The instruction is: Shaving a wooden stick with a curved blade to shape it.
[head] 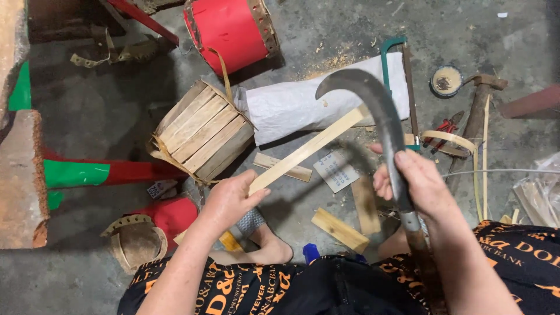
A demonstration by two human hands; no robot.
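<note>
1. Centre of frame: left hand (229, 200) grips the lower end of a pale bamboo strip (309, 150); right hand (415, 184) closes round a curved dark steel billhook (373, 111).
2. Best kept: blade edge angled away from the fingers; strip held firm.
3. Strip flat, smooth; slatted wooden drum shell (201, 131) at centre left.

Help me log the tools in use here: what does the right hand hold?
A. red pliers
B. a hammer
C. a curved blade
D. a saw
C: the right hand grips a curved blade with a hooked dark metal tip, raised beside the wood strip that the left hand holds.
</note>
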